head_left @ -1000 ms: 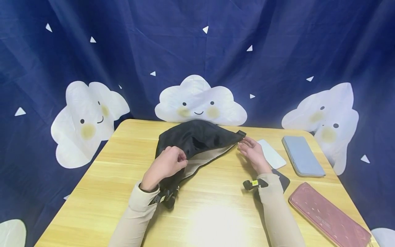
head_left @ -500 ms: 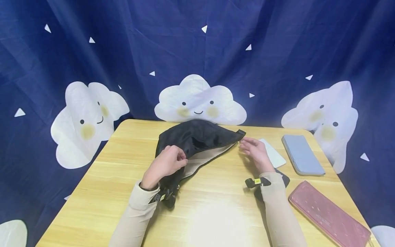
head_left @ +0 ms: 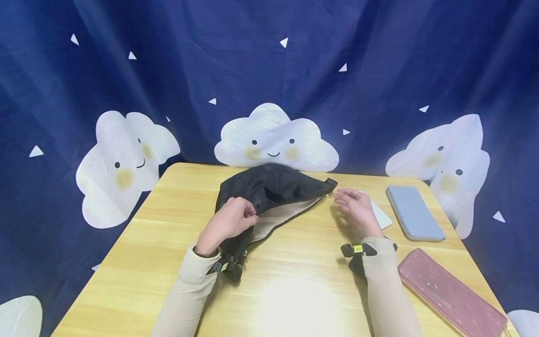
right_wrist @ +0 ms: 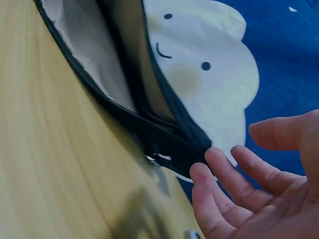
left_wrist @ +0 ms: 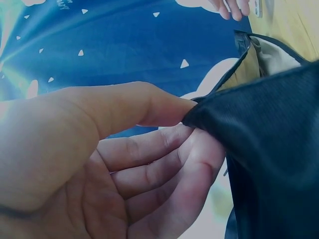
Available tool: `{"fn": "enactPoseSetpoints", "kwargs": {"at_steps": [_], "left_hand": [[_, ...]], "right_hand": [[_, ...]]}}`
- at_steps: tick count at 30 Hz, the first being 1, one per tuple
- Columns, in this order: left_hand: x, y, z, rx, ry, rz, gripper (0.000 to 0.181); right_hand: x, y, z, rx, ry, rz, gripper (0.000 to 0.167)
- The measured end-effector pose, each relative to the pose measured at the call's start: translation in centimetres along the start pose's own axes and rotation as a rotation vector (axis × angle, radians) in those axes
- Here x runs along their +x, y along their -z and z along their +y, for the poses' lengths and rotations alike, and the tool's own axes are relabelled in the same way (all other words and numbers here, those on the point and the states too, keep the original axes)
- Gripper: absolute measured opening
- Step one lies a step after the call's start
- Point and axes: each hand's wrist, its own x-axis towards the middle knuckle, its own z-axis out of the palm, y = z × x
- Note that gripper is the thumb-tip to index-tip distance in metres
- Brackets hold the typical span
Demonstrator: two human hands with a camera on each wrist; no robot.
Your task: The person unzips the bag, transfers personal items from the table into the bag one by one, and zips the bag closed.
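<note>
A black cloth bag (head_left: 278,185) with a beige lining (head_left: 273,217) lies at the back middle of the table, its zipped mouth gaping toward the front. My left hand (head_left: 227,227) pinches the black edge of the mouth between thumb and fingers, as the left wrist view shows close up. At the bag's right corner hovers my right hand (head_left: 358,210), fingers spread and only loosely bent, holding nothing. In the right wrist view its fingertips (right_wrist: 199,172) overlap that corner; whether they touch it I cannot tell. A zip pull (right_wrist: 152,162) hangs near there.
Behind my right hand a flat white slab (head_left: 381,217) is partly hidden. A dark flat object (head_left: 357,269) lies mostly under my right forearm. Farther right are a blue-grey case (head_left: 414,213) and a pink wallet (head_left: 452,290). A blue curtain (head_left: 236,56) hangs behind the table.
My right hand has drawn a little to the right, away from the bag's corner. The left hand keeps its pinch on the edge, and the bag lies much as before.
</note>
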Motion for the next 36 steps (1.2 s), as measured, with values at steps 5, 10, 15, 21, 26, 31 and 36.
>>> {"fn": "enactPoseSetpoints", "kwargs": {"at_steps": [5,10,15,21,26,31,36], "left_hand": [[0.0,-0.1,-0.1,-0.003,-0.002,0.005,0.008],[-0.1,-0.1,-0.1,-0.006,0.007,0.007,0.007],[-0.1,-0.3,-0.1,-0.009,0.007,0.005,0.007],[0.0,-0.2,-0.2,-0.017,0.01,0.022,0.007],[-0.2,-0.2,-0.1,-0.024,0.018,0.012,0.007],[-0.2,-0.2,-0.1,-0.025,0.015,0.006,0.006],[0.0,-0.3,-0.2,-0.015,0.018,0.012,0.007]], "right_hand": [[-1.3,1.0,-1.1,-0.086,0.005,0.033,0.056],[-2.0,2.9,-1.9,-0.213,0.013,0.044,0.055],[-2.6,5.7,-2.1,-0.354,0.025,0.039,0.056],[-3.5,9.2,-2.7,-0.519,0.03,0.051,0.059],[-4.4,11.9,-3.2,-0.658,0.01,0.099,0.064],[-5.4,14.4,-2.8,-0.739,-0.041,0.082,0.07],[-6.2,16.4,-2.0,-0.772,-0.08,0.092,0.073]]}}
